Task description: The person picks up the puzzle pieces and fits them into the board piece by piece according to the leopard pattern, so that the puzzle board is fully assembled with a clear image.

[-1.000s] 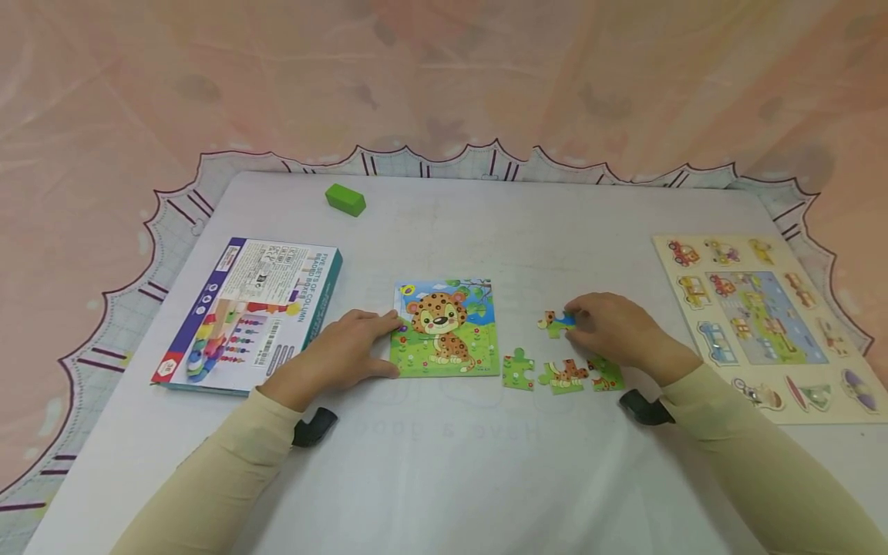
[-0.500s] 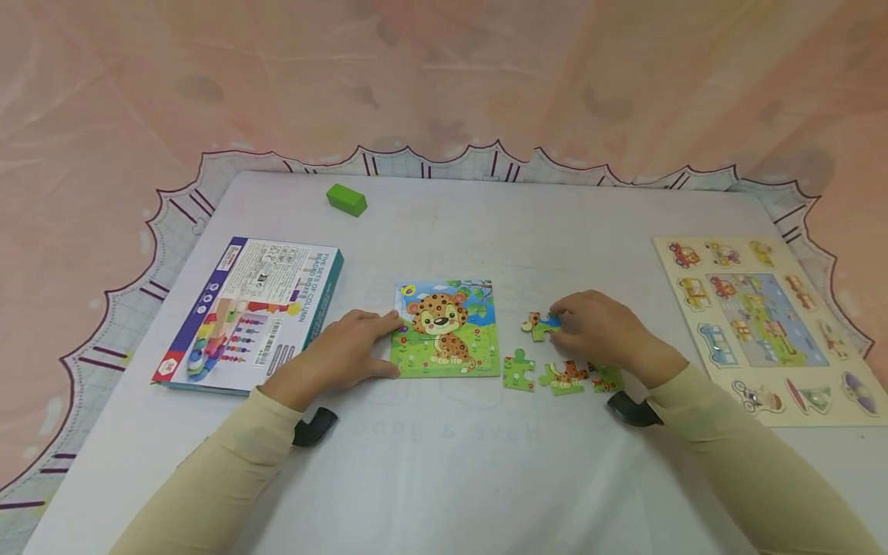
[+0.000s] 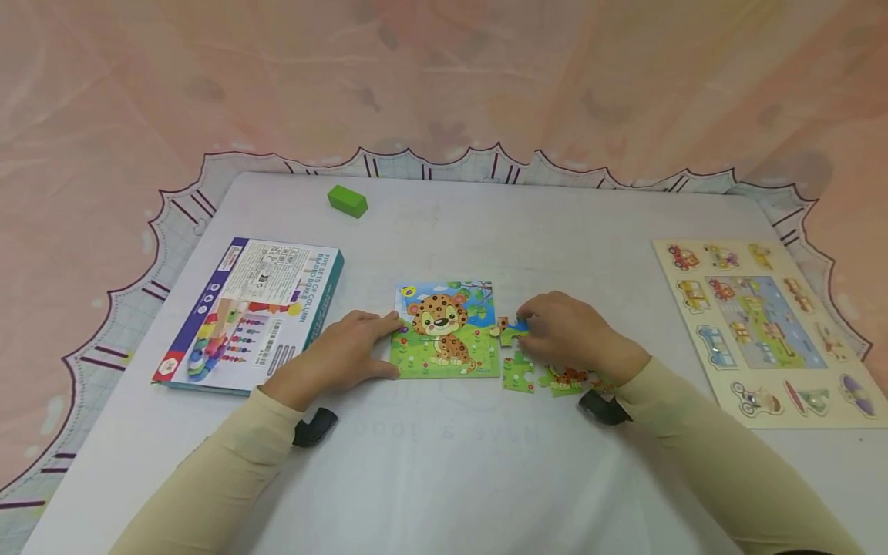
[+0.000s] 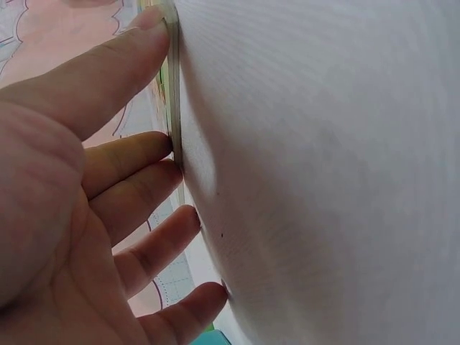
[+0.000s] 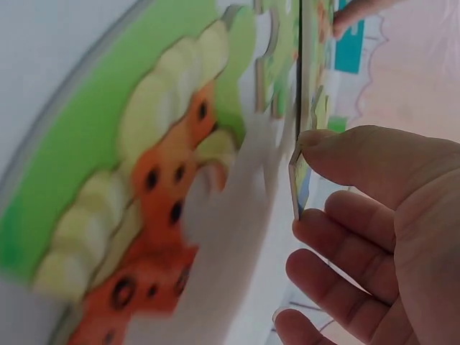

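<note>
In the head view, a square leopard puzzle board (image 3: 444,339) lies flat on the white table. My left hand (image 3: 347,348) rests at its left side, thumb and fingertips against the edge; the left wrist view shows these fingers extended along the board's rim (image 4: 174,93). My right hand (image 3: 572,333) pinches a jigsaw piece (image 3: 506,333) just off the board's right edge. Thumb and index finger hold that piece (image 5: 297,180) in the right wrist view. Below lie a green jigsaw piece (image 3: 517,373) and a spotted piece (image 3: 565,381); another beside it is partly hidden under the right hand.
A boxed bead toy (image 3: 253,316) lies on the left. Further back stands a green block (image 3: 348,201). On the right is a wooden vehicle peg puzzle (image 3: 770,331). A patterned cloth (image 3: 444,85) hangs behind the table.
My right hand has moved left with the pinched jigsaw piece, from beyond the loose pieces to near the board's right edge. The left hand and the board have stayed in place.
</note>
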A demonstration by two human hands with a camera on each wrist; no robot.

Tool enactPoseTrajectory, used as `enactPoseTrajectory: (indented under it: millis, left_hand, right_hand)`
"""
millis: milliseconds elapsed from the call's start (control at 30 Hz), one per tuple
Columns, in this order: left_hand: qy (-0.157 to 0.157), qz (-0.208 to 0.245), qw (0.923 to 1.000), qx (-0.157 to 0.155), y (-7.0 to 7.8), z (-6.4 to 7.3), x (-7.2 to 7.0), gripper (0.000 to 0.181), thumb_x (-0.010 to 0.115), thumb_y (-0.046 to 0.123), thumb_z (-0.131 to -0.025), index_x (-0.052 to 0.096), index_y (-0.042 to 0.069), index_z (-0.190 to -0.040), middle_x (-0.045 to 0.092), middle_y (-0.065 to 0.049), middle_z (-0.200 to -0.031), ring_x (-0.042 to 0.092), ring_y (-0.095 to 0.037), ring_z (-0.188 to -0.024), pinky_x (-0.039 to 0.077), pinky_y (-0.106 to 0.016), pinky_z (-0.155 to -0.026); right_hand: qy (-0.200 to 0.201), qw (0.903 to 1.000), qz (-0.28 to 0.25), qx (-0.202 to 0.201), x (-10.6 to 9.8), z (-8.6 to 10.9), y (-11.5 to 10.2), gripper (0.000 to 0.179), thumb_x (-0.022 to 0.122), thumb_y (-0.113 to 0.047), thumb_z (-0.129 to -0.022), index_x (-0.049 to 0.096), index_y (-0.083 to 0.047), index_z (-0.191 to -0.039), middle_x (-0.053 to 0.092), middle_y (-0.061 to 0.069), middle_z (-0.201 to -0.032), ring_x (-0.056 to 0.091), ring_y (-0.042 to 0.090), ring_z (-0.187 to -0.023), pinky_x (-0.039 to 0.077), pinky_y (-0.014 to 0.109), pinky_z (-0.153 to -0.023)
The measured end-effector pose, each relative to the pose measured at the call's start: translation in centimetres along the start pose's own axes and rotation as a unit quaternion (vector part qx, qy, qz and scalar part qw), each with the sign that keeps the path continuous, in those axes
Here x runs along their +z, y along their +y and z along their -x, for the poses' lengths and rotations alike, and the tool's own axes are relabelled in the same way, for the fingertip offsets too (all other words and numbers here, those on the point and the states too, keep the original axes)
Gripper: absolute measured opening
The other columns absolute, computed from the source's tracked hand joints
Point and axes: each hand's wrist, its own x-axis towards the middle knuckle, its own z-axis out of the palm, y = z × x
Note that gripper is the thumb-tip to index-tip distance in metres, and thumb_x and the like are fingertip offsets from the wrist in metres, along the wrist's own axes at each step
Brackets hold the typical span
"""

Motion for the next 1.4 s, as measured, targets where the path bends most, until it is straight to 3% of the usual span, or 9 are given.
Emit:
enactPoseTrajectory:
  millis: [300,633,1400]
  left_hand:
    - [-0.001,0.004,1.0,-0.001,0.2,0.0,-0.1,0.072,0.081,0.03,-0.086,0.05,0.01,-0.148,0.048,-0.014,-0.149,0.04,-0.037,-0.137,0.037,-0.053,-0.109]
    - [0.006,0.003,1.0,0.005,0.1,0.1,0.0,0.073,0.081,0.03,-0.085,0.051,0.008,-0.148,0.049,-0.015,-0.149,0.041,-0.037,-0.137,0.037,-0.054,-0.109]
    - [0.004,0.007,1.0,0.003,-0.1,0.0,0.1,0.073,0.081,0.031,-0.086,0.05,0.009,-0.148,0.048,-0.012,-0.15,0.04,-0.036,-0.138,0.036,-0.053,-0.11]
  right_hand:
    - [-0.019,0.9996,0.014,-0.015,0.2,-1.4,-1.7,0.036,0.073,-0.026,-0.089,0.071,-0.003,-0.117,0.068,0.01,-0.119,0.057,0.031,-0.119,0.049,0.046,-0.096]
    - [-0.015,0.9986,0.034,-0.038,0.6,-2.7,-3.4,0.037,0.073,-0.028,-0.089,0.071,-0.002,-0.115,0.07,0.008,-0.109,0.061,0.029,-0.107,0.053,0.043,-0.085]
    - [-0.021,0.999,0.039,-0.011,1.1,-3.5,-4.2,0.04,0.071,-0.032,-0.094,0.068,-0.004,-0.121,0.066,0.01,-0.124,0.058,0.03,-0.117,0.049,0.045,-0.096]
